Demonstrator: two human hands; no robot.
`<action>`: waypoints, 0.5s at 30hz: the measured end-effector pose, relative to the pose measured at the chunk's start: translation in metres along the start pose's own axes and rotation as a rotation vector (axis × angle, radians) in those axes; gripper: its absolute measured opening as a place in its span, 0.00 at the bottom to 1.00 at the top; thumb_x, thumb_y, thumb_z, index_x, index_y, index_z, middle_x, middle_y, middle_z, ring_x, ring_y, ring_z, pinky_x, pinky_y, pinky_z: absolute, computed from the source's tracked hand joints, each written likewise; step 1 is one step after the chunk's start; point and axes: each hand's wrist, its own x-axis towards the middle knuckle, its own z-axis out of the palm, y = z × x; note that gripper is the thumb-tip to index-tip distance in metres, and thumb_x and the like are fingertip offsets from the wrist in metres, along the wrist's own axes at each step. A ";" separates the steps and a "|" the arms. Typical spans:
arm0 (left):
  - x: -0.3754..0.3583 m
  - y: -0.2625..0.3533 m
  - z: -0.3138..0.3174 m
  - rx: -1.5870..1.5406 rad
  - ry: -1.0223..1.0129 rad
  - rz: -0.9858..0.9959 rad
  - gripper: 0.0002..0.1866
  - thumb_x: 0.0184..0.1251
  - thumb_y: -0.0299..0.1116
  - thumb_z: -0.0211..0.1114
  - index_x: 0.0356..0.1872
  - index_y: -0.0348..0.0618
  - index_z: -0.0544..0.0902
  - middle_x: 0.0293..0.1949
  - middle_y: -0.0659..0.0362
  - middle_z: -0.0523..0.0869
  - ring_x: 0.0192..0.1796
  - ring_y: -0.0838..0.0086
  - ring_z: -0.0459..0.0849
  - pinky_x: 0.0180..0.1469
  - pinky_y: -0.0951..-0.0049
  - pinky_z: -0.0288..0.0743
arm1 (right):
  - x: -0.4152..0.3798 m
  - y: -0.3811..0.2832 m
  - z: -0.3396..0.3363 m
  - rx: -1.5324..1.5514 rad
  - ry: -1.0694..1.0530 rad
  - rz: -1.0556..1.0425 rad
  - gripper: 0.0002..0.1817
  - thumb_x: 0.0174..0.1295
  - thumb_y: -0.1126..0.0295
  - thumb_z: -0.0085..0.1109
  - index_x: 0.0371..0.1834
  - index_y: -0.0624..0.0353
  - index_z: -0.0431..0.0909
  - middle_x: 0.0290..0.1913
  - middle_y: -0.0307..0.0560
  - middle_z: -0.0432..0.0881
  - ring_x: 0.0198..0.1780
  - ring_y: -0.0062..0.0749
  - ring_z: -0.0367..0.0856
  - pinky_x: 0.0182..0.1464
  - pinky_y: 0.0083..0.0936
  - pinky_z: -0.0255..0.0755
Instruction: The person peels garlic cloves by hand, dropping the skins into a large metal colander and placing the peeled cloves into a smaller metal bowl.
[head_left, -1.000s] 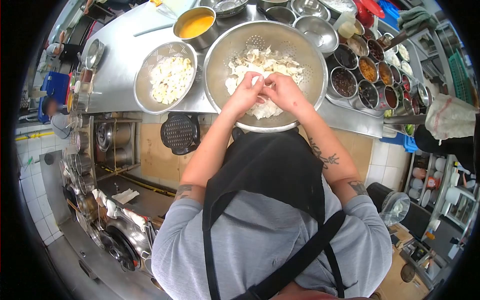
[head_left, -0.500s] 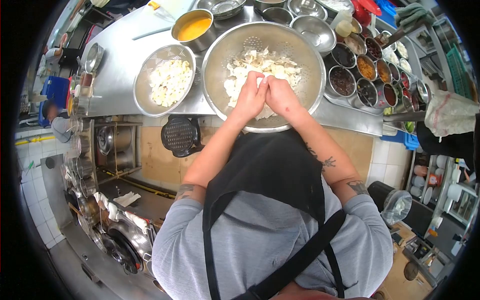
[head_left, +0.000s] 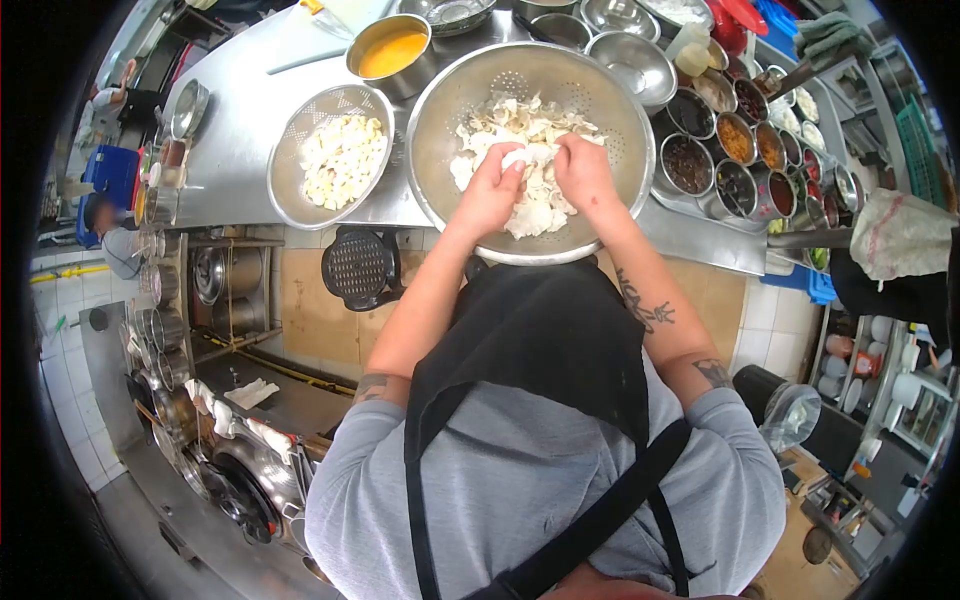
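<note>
In front of me is a large steel colander [head_left: 432,160] with pale, torn pieces that look like oyster mushrooms [head_left: 540,205]. Over this pile, my left hand [head_left: 487,192] pinches a whitish mushroom piece [head_left: 514,158] between thumb and fingers. A short gap to the right, my right hand [head_left: 584,172] has its fingers curled down at the pile's edge; what its fingertips hold is hidden. On the left a smaller colander [head_left: 283,172] holds small cream-coloured chunks [head_left: 345,165].
Behind the colanders stands a pot of orange liquid [head_left: 390,52]. An empty steel bowl [head_left: 632,68] is at the back right, beside several ingredient tins [head_left: 688,163]. A knife [head_left: 322,14] lies at the back left. A black stool [head_left: 358,270] stands below the counter.
My hands were together over the pile and are now apart, the right one shifted right. A whitish piece now shows in my left fingers.
</note>
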 end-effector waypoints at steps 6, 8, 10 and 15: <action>0.002 0.007 -0.008 -0.559 -0.153 -0.175 0.14 0.82 0.35 0.49 0.60 0.41 0.73 0.43 0.61 0.83 0.39 0.77 0.79 0.40 0.76 0.75 | -0.001 0.006 0.009 0.153 -0.065 0.112 0.16 0.68 0.67 0.53 0.50 0.68 0.80 0.39 0.62 0.85 0.41 0.50 0.85 0.47 0.39 0.80; -0.001 0.017 -0.007 -0.747 -0.237 -0.225 0.15 0.83 0.38 0.45 0.57 0.40 0.74 0.43 0.59 0.83 0.38 0.76 0.79 0.40 0.74 0.76 | 0.002 -0.008 0.008 0.518 -0.298 0.446 0.22 0.72 0.60 0.53 0.56 0.69 0.76 0.41 0.60 0.84 0.41 0.44 0.85 0.45 0.36 0.81; 0.006 0.007 -0.003 -0.773 -0.270 -0.151 0.17 0.84 0.39 0.42 0.54 0.40 0.75 0.42 0.58 0.83 0.38 0.75 0.79 0.40 0.72 0.76 | -0.007 -0.024 0.010 0.729 -0.355 0.445 0.28 0.73 0.53 0.52 0.62 0.68 0.70 0.39 0.59 0.84 0.39 0.40 0.84 0.43 0.35 0.81; 0.010 0.008 0.001 -0.865 -0.203 -0.131 0.15 0.83 0.39 0.45 0.48 0.39 0.76 0.40 0.55 0.81 0.36 0.70 0.81 0.42 0.70 0.77 | -0.014 -0.033 0.009 0.510 -0.294 0.242 0.30 0.74 0.51 0.50 0.68 0.63 0.61 0.35 0.62 0.86 0.38 0.51 0.87 0.40 0.42 0.80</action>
